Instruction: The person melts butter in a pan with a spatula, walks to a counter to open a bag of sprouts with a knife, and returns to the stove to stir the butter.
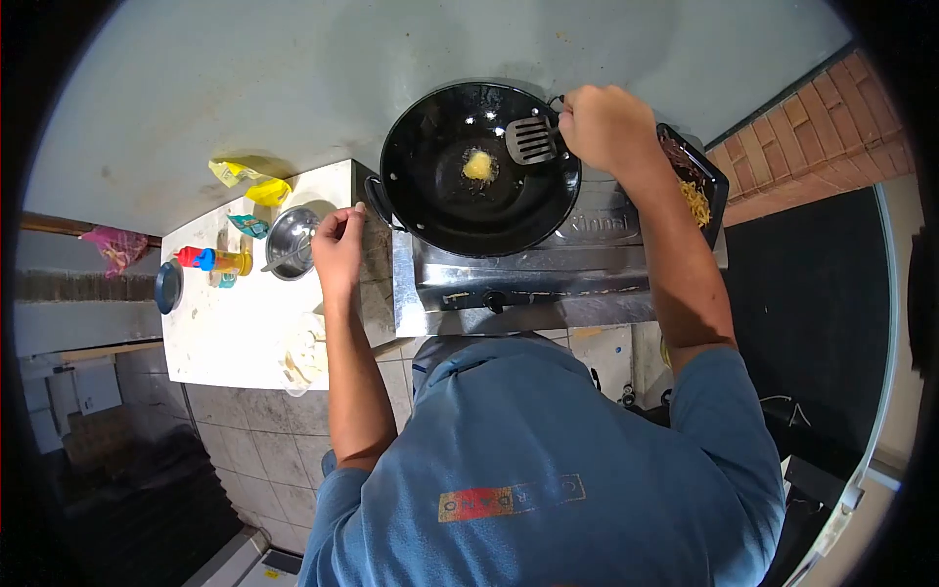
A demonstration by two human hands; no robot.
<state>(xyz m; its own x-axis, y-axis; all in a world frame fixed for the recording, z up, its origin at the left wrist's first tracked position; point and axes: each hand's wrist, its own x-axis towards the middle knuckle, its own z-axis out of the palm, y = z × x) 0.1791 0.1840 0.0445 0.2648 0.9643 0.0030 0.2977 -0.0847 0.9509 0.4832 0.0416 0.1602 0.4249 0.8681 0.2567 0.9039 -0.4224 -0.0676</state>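
My right hand is wrapped round the handle of a slotted spatula. Its blade hangs over the right side of a black wok. A small yellow lump of food sits in the wok's middle, with small bubbles around it. My left hand is closed, its fingers curled together beside the wok's left handle; whether anything is in them is hidden. A metal bowl stands just left of that hand, with a spoon across its near edge.
The wok rests on a steel gas stove. A black tray with shredded food stands at its right. On the white table are a yellow packet, a red-capped bottle and a bag of pale food. A wall rises behind.
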